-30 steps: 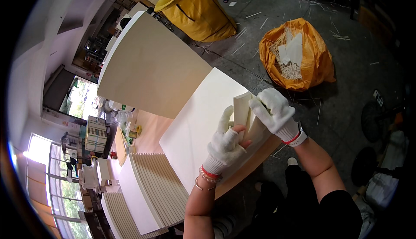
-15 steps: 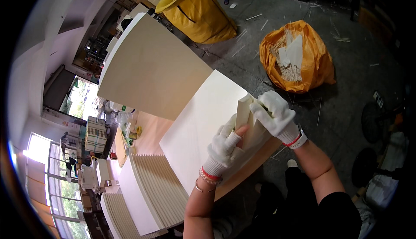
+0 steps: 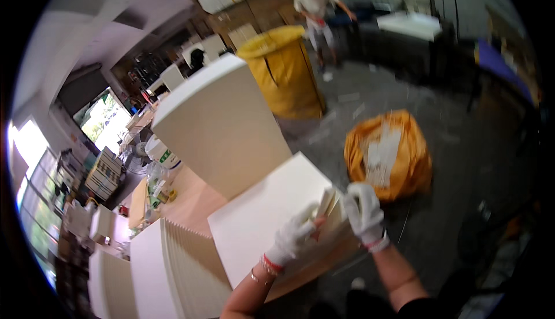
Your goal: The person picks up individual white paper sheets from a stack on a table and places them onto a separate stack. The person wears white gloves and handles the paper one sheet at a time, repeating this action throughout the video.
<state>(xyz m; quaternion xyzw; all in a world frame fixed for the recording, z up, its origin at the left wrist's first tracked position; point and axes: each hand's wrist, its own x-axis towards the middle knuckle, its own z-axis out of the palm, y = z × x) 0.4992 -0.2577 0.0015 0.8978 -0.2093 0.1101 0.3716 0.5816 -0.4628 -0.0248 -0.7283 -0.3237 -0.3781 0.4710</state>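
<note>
1. Finding the white strip [image 3: 328, 202] at the white board's [image 3: 263, 212] right corner, long axis roughly toward us.
2. Left hand [image 3: 293, 238] nearer, right hand [image 3: 365, 214] just beside; fingers half-curled, grip we cannot tell.

Matt white knitted-cloth gloves [image 3: 364, 214] contrast with a smooth, flat white rectangular board [image 3: 263, 209], a crumpled orange bag [image 3: 414, 163] of plastic-looking sheeting, and a smooth, pinkish-tan tabletop [image 3: 193, 197] with a wood-like finish.

The board [image 3: 263, 212] lies on the tabletop [image 3: 193, 194], a block [image 3: 222, 128] behind it, a pile [image 3: 188, 273] to its left, a bag [image 3: 416, 166] to its right.
</note>
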